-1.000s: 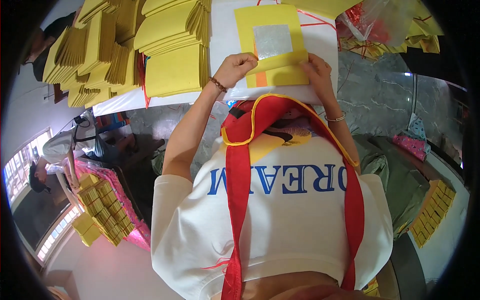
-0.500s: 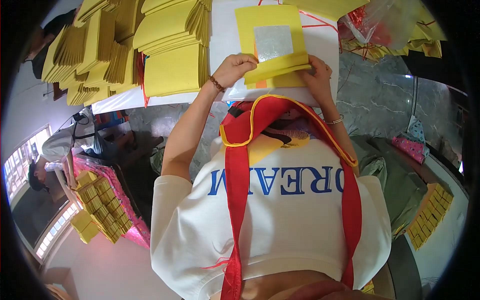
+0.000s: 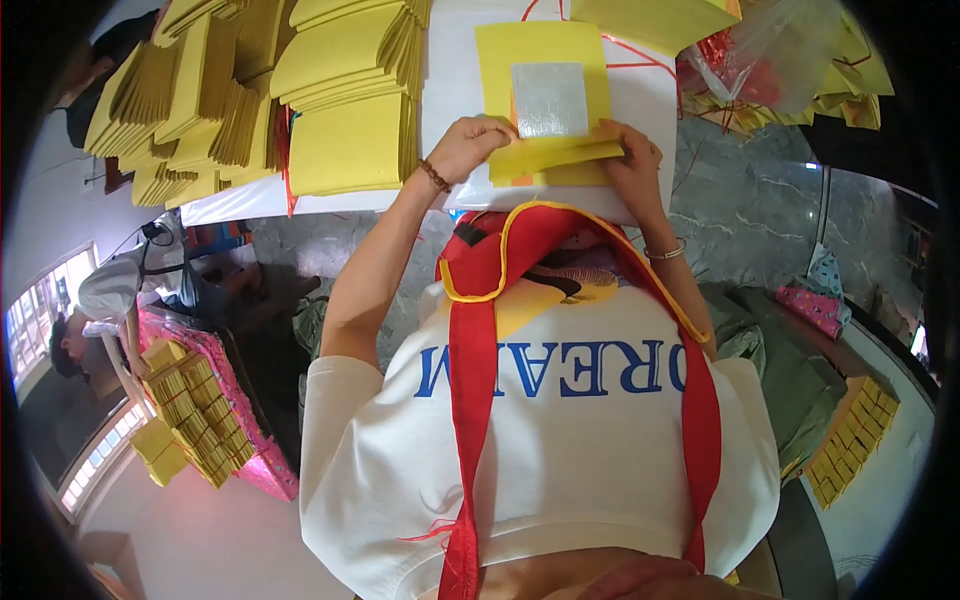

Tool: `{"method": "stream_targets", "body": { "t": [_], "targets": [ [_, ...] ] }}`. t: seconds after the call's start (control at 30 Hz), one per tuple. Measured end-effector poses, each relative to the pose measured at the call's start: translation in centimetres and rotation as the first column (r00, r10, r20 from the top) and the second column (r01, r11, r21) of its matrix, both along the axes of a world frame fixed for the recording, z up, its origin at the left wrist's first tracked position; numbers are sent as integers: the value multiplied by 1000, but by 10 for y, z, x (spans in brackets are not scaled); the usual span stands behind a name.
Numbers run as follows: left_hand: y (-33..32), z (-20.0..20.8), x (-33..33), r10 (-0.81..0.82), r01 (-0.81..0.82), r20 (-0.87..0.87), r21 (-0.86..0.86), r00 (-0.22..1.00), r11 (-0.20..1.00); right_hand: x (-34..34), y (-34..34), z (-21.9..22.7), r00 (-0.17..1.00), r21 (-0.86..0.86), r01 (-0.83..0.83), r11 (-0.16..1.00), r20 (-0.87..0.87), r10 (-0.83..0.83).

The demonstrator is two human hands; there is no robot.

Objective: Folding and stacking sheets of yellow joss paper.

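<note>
A yellow paper sheet [image 3: 495,60] with a silver square [image 3: 550,97] in its middle lies on the white table in front of me. Its near part is turned up into a narrow fold [image 3: 560,158], and another yellow layer with an orange patch shows beneath. My left hand [image 3: 468,152] pinches the fold's left end by the square's near corner. At the other end my right hand [image 3: 632,168] grips the paper between thumb and fingers, its forefinger reaching over toward the square.
Thick stacks of folded yellow paper [image 3: 345,145] fill the table's left side. More yellow paper [image 3: 650,20] lies at the far right, beside red strings [image 3: 640,52] and a clear plastic bag [image 3: 765,50]. A person [image 3: 115,290] handles yellow bundles [image 3: 195,400] at the left.
My right hand has shifted its fingers farther over the fold, toward the silver square. The fold now looks more tilted and pinched at its right end. My left hand keeps its hold.
</note>
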State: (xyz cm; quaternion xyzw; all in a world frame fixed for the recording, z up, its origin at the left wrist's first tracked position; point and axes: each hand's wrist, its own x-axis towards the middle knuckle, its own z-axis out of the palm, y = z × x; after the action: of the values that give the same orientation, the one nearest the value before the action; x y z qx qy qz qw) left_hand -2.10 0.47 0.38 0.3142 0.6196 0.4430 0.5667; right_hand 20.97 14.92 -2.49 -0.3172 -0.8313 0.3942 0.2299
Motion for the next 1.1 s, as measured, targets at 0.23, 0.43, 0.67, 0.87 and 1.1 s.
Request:
{"method": "stream_targets", "body": {
  "t": [0.23,0.43,0.67,0.87,1.1],
  "targets": [
    [-11,2,7,293,-221,-210,311,933,924,-5,-1,-2,992,-49,120,992,32,-119],
    [-5,-14,9,245,47,-652,396,718,917,-11,6,10,992,-274,121,954,75,-104],
    [-6,-5,4,256,222,-834,403,489,888,-8,15,27,973,-206,-7,979,-225,-41],
    [-28,10,16,175,313,-797,415,578,854,10,14,35,963,202,-243,949,-65,261],
    [-30,8,35,260,-87,-671,280,695,956,8,-1,33,968,-295,-212,932,66,241]
  ]
}}
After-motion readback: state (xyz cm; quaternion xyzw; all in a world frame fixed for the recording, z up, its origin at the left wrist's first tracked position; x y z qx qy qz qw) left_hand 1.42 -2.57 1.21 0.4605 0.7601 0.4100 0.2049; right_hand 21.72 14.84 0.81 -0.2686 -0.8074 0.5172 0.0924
